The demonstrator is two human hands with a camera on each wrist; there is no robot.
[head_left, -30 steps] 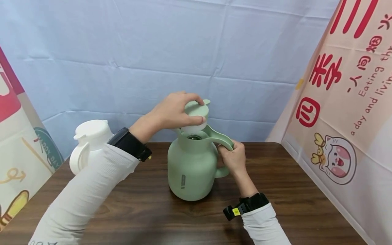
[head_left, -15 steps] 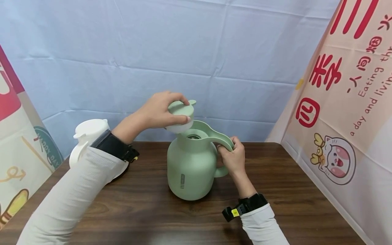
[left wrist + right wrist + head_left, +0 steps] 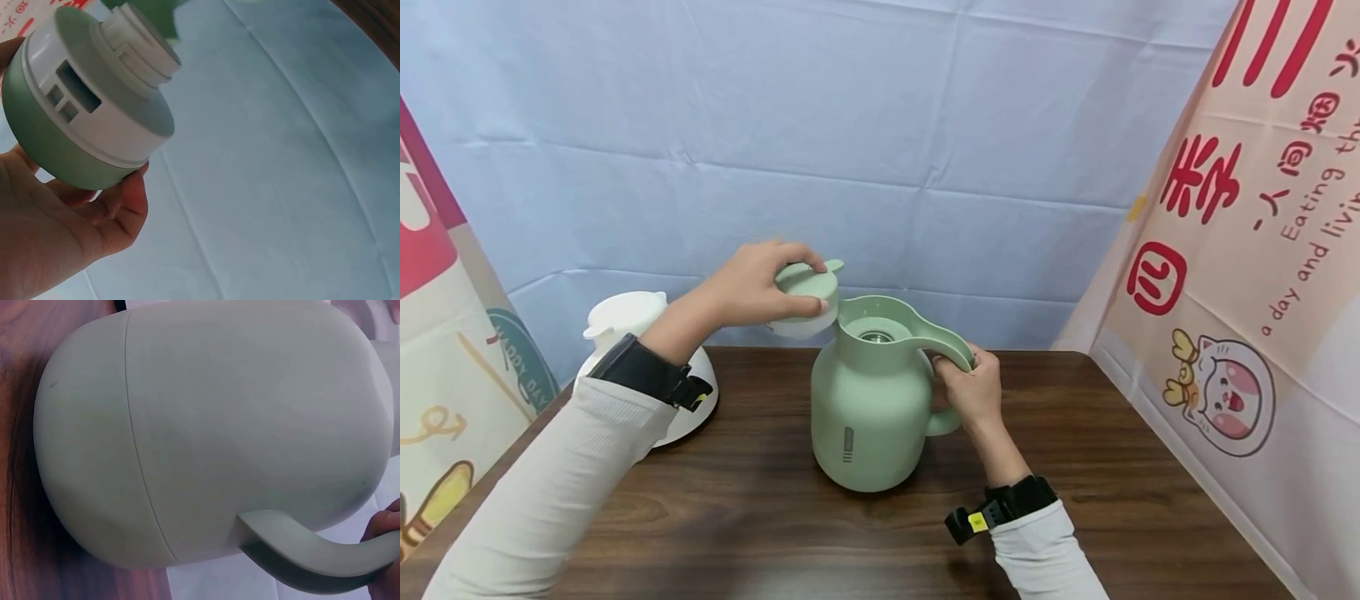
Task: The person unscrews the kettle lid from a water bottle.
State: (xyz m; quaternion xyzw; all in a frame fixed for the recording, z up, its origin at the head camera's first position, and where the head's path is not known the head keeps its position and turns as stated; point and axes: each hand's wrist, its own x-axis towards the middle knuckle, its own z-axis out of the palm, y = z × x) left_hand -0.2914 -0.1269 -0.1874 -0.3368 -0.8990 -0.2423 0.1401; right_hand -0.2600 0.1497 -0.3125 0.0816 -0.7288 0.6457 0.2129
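A green thermos jug (image 3: 868, 408) stands upright on the table, its mouth uncovered. My right hand (image 3: 973, 383) grips the upper part of its handle (image 3: 946, 343); in the right wrist view a few fingers show at the handle (image 3: 325, 556). Up and to the left of the jug's mouth, my left hand (image 3: 760, 283) holds the jug's lid (image 3: 811, 286) with thumb and fingers around its sides. The left wrist view shows the lid (image 3: 94, 119) with a green top, a white lower body with slots and a narrower threaded neck.
A white jug (image 3: 688, 400) stands at the left of the wooden table (image 3: 865, 542), partly behind the left forearm. A pale blue cloth (image 3: 880, 150) hangs behind the table, and a printed cloth (image 3: 1217, 275) hangs on the right.
My left hand has carried the lid leftward, from over the jug's mouth to beside it, and slightly down. The right hand keeps its grip on the handle and the jug stays in place.
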